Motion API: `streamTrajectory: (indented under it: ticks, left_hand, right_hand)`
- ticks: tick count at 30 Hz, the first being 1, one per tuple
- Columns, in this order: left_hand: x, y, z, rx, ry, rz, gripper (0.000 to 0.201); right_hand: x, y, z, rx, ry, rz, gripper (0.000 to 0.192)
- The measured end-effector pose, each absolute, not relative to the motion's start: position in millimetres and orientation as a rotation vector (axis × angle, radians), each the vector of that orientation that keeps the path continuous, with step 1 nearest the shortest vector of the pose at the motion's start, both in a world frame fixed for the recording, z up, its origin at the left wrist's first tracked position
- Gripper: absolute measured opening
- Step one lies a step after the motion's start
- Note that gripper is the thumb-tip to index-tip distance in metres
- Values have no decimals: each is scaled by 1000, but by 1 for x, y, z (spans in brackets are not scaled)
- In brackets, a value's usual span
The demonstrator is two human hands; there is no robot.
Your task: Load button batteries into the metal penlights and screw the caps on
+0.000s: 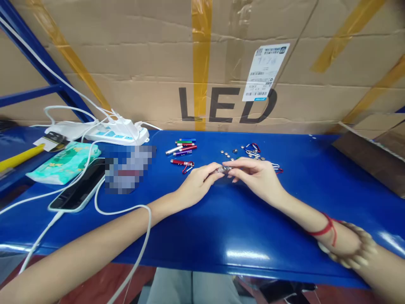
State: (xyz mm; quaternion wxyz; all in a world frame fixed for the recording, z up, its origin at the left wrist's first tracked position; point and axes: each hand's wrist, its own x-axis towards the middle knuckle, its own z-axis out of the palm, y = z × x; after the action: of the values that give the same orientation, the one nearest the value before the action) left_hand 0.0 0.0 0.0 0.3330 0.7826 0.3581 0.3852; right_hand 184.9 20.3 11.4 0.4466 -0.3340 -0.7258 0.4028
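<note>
Person seated at a blue table (pixel 196 236), both bare hands meeting a little right of the table's middle. Left hand (pixel 198 185) comes in from the left, thumb and forefinger pinched on the left end of a small shiny piece (pixel 223 169); what it is cannot be told, being small and partly covered. Right hand (pixel 259 179) reaches in from the right, thumb and fingertips clamped on the right end of the same piece, its other fingers curled beneath. The piece sits between the two hands, clasped from both sides. Right wrist wears a red cord (pixel 329 230) and a beaded bracelet (pixel 351 249). Beyond the hands, far side: small silvery discs (pixel 227 156) lie scattered, with a blue-and-red carabiner (pixel 254 147) just beside some of them. Farther left, a loose heap of slim metal tubes (pixel 183 147), coloured silver, green, red, blue and purple. Nearer than the heap, a red tube (pixel 178 162) lies alone with a carabiner clip (pixel 188 167) at its right end. Left part of table: phone (pixel 82 185), green packet (pixel 65 162), white power strip (pixel 117 134) with plugs in. A white cable (pixel 104 213) loops across the left forearm. Large carton (pixel 152 63) printed "LED" stands along the far edge.
</note>
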Motion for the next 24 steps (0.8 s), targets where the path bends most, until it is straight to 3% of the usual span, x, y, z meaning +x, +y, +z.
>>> streamTrajectory:
  ticks: [10,17,24]
  left_hand:
    - [-3,0,-2,2153,880,950,15]
    - [-5,-3,-2,2296,903,798,17]
    - [-6,-4,-3,2350,1019,741,15]
  right_hand:
    - [193,21,21,-783,-2003,800,12]
    - [194,21,24,-861,-2095,918,30]
    - [190,18,22,-847,-2061,974,33]
